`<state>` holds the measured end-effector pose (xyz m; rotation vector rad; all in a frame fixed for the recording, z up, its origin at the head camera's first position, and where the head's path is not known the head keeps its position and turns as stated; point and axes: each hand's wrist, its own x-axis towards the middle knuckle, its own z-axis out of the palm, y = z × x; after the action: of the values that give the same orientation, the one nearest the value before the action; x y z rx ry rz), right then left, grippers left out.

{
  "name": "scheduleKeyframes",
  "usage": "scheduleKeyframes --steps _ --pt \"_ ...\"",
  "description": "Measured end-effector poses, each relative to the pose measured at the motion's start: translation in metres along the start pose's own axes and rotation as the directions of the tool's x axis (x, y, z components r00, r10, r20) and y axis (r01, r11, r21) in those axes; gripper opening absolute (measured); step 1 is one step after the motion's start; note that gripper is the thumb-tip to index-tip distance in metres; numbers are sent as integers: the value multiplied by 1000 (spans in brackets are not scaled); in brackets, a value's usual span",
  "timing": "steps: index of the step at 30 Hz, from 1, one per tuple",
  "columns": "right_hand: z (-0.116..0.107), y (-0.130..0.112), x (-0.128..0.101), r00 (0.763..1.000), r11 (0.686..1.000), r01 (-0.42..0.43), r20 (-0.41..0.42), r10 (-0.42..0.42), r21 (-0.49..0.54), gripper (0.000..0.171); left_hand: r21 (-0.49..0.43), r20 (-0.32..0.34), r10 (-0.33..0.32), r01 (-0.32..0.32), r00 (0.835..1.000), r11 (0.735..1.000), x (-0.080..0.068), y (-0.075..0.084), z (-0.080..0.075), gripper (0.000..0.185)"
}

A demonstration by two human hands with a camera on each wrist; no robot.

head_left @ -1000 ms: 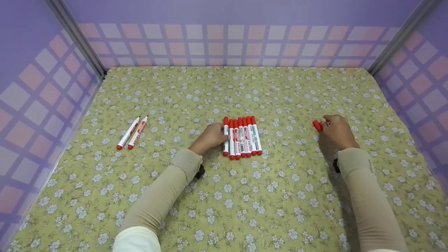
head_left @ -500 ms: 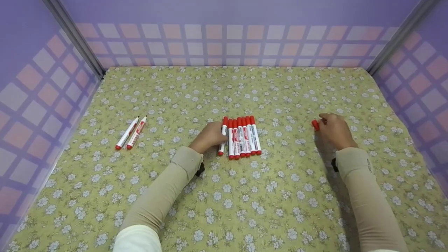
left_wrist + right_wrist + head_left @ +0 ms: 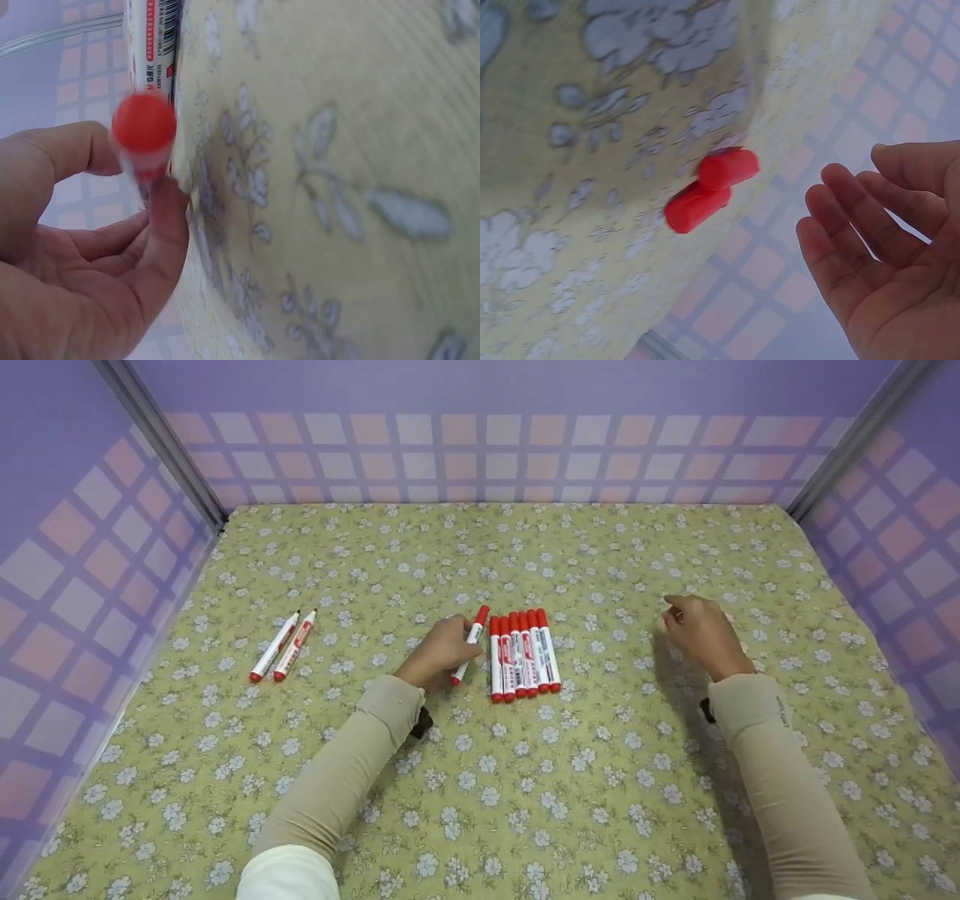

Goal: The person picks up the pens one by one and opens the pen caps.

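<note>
Your left hand (image 3: 440, 646) pinches one white-barrelled marker with a red cap (image 3: 475, 633); your right hand (image 3: 703, 634) holds nothing.
The pinched marker sits between your left thumb and fingers, just left of the row of six red-capped white markers (image 3: 519, 654), with a strip of yellow-green floral cloth (image 3: 480, 780) between them. Its long axis points away from you, the cap at the far end and leaning rightward; you cannot tell whether its lower end touches the cloth. Your left hand is much the nearer one; your right, its fingers loosely bent, is well apart to the right, near two small red cylindrical caps (image 3: 730, 169) in the right wrist view. Well to the left lie two uncapped white markers (image 3: 295, 646), dark tips facing away from you.
</note>
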<state>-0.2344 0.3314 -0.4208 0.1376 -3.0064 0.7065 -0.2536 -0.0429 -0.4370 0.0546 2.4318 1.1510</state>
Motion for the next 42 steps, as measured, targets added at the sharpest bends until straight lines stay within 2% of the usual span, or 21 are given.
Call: scheduleKeyframes --steps 4,8,11,17,21,25,32,34,42 --pt "0 -12 0 999 998 48 -10 -48 -29 38 13 -6 67 -67 998 998 -2 -2 -5 36" --pt "2 -23 0 993 992 110 -23 -112 -64 37 22 -20 131 -130 991 991 -2 -2 -7 33" --pt "4 -31 -1 988 985 153 -23 -155 -85 37 21 -30 153 -153 988 988 -2 -1 -8 32" --pt "7 -50 -3 973 968 226 -15 -229 -107 35 81 -72 231 -225 970 971 -6 4 -16 31" --pt "7 -63 -7 965 959 261 -3 -263 -107 36 136 -111 311 -296 944 946 -13 8 -22 28" --pt "8 -74 -9 951 945 308 11 -308 -107 36 212 -131 396 -364 909 907 -20 12 -24 27" --pt "10 -97 -14 921 915 389 34 -388 -106 35 335 -131 542 -477 830 812 -29 17 -19 28" --pt "11 -102 -15 907 900 422 32 -421 -112 35 359 -126 568 -497 813 790 -32 18 -18 28" --pt "15 -121 -20 825 821 565 33 -564 -86 37 442 -82 650 -557 756 703 -42 23 -13 29"
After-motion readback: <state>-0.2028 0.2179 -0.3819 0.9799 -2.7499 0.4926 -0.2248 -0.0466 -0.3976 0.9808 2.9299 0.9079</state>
